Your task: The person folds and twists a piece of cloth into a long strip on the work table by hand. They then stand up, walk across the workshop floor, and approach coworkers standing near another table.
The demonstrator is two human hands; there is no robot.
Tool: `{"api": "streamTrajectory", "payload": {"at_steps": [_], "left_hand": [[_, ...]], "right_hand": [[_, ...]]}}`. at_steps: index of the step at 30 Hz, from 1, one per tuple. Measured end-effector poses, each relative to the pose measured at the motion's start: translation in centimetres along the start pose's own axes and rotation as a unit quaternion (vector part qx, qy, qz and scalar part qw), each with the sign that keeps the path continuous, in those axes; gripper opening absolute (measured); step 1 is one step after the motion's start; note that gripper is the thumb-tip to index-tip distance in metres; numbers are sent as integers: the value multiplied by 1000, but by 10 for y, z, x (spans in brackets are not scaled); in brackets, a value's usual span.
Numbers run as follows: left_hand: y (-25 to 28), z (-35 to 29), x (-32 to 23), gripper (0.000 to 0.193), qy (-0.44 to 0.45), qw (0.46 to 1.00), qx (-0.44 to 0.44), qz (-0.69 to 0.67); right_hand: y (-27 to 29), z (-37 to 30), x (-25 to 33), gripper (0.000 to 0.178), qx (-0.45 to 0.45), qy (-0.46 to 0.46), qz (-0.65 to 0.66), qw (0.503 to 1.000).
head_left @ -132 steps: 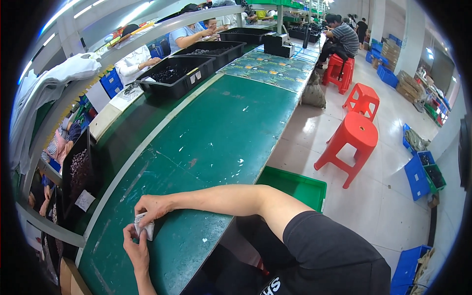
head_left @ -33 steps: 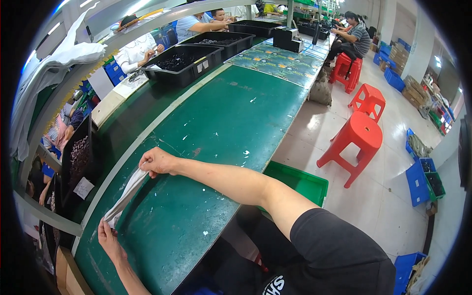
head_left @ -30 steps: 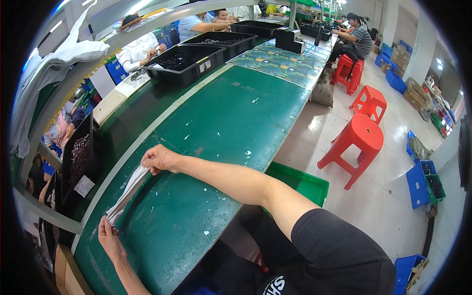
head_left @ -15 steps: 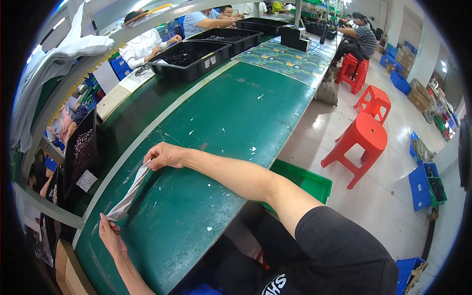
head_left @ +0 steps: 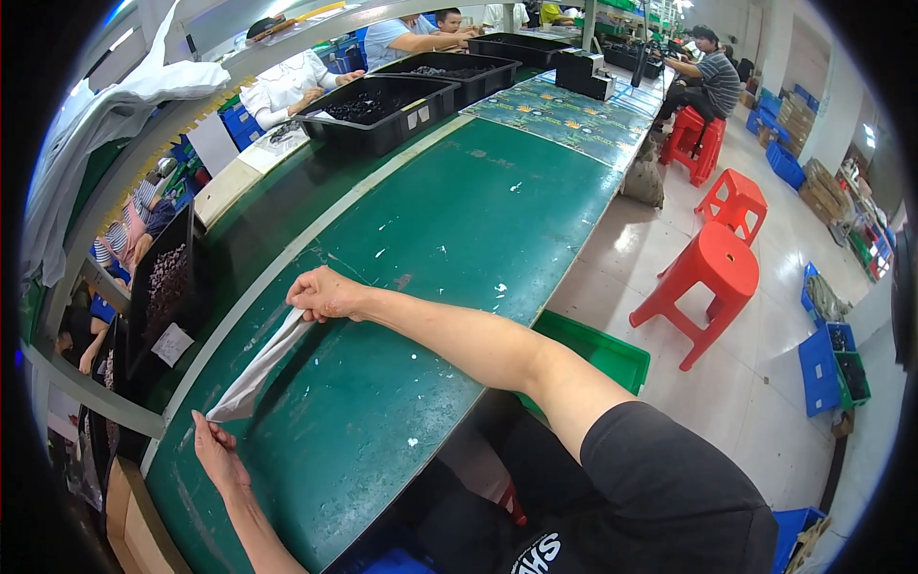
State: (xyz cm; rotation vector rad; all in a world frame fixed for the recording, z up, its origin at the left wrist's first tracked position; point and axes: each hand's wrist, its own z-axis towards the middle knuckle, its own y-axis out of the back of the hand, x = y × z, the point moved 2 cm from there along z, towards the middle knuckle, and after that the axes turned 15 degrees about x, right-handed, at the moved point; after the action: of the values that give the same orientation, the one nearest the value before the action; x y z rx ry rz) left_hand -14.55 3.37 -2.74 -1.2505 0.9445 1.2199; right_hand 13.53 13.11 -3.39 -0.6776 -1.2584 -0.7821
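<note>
A strip of white cloth or thin sheet (head_left: 256, 374) is stretched between my two hands, just above the green tabletop (head_left: 421, 249). Its far end is pinched in the closed fingers of my right hand (head_left: 325, 293). At the near left end, my left hand (head_left: 221, 453) grips the other corner between thumb and fingers. The strip hangs slanted, folded narrow near the right hand and wider lower down, and casts a dark shadow on the table. I cannot tell exactly what material it is.
Black bins (head_left: 378, 115) of dark small parts line the table's far side, with people working behind. White sheets (head_left: 105, 115) hang over the rail at left. A green crate (head_left: 598, 352) sits below the table edge. Red stools (head_left: 706, 287) stand at right. A cardboard box (head_left: 134, 517) is at lower left.
The view has shifted slightly. My right hand holds its end a little farther out, and the strip looks more taut and spread. Both hands keep their grip.
</note>
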Motion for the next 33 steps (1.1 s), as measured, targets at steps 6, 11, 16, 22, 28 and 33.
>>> {"api": "streamTrajectory", "payload": {"at_steps": [6, 11, 16, 22, 28, 33], "left_hand": [[0, 1, 4, 22, -7, 999, 26, 21], [4, 3, 6, 17, -22, 999, 33, 19], [4, 2, 4, 17, -32, 999, 19, 10], [-2, -1, -1, 27, -28, 999, -21, -14], [-3, -2, -3, 33, -28, 999, -29, -31], [3, 1, 0, 31, -29, 999, -1, -41]], "right_hand": [[2, 2, -4, 13, -1, 8, -5, 1000], [0, -3, -1, 8, 1, -16, -55, 998], [-2, -3, 4, 13, -22, -20, -120, 992], [-2, -3, 5, 25, -50, 1, -260, 964], [-3, -6, 9, 26, -51, -31, -260, 964], [-2, -2, 4, 22, -88, 6, -294, 952]]}}
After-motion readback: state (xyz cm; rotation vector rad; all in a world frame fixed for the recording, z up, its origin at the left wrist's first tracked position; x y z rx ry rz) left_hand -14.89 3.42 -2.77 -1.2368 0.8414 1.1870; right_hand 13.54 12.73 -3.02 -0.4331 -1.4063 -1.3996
